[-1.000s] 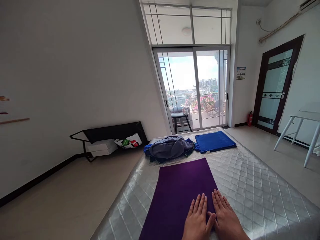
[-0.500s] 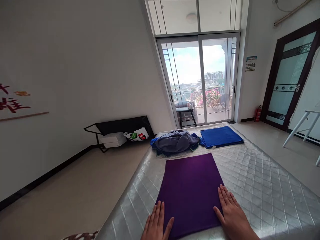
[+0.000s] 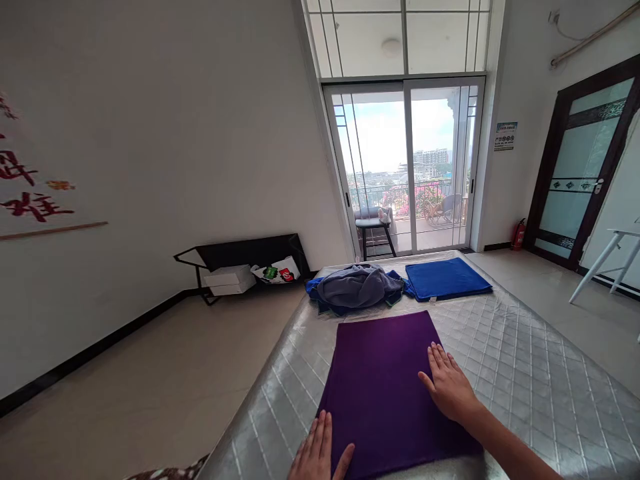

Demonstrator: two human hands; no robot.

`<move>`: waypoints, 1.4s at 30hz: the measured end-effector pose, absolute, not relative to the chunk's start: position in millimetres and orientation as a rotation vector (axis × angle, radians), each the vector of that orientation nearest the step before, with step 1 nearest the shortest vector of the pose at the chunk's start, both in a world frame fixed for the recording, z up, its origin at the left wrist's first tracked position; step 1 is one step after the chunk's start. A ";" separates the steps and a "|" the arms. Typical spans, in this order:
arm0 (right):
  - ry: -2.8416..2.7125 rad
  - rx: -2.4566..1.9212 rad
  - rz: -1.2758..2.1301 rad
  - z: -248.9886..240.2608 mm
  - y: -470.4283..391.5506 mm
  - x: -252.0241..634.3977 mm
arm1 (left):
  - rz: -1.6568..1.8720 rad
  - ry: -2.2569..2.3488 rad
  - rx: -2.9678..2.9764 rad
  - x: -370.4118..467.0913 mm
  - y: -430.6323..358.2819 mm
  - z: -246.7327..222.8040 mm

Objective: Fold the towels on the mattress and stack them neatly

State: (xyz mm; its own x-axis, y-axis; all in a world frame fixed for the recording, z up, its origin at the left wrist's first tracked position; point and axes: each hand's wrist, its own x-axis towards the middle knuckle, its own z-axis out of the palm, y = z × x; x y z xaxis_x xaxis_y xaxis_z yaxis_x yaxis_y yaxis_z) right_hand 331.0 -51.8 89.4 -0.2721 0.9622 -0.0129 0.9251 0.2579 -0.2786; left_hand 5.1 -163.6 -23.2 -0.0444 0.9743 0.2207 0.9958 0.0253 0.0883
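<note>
A purple folded cloth lies flat on the silver quilted mattress. My left hand rests at its near left edge, fingers stretched out and thumb spread over the cloth. Farther up, on the right edge, my right hand lies with its fingers extended and thumb apart, touching the cloth. Neither hand grips anything. Beyond the purple piece sits a neatly folded blue cloth. To its left is a crumpled heap of grey-blue cloth with blue fabric under it.
A black rack with white boxes and a printed bag stands by the left wall. Behind the mattress are sliding glass doors. A fire extinguisher and white table legs are at the right.
My right hand has slid away from me along the cloth's right edge, and more of the forearm shows. My left hand stays near the left edge. The view has tipped slightly upward.
</note>
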 end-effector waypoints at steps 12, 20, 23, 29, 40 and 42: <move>-2.329 -1.769 0.326 67.7 -49.7 333.4 | -0.236 -1.719 -2.648 165.9 -60.0 58.5; -2.317 -1.769 0.351 69.0 -51.3 334.0 | -0.247 -1.940 -2.375 75.5 -62.5 33.6; -2.326 -1.780 0.352 71.2 -52.5 333.4 | -0.232 -2.059 -2.255 28.0 -73.7 21.6; -2.350 -1.852 0.356 80.4 -54.0 333.6 | -0.307 -2.076 -2.194 9.7 -86.4 11.6; -2.474 -1.864 0.204 107.1 -14.9 324.4 | -0.296 -2.140 -2.224 22.6 -86.1 26.2; -2.464 -1.865 0.198 115.1 7.9 316.6 | -0.329 -2.139 -2.214 24.1 -86.3 24.9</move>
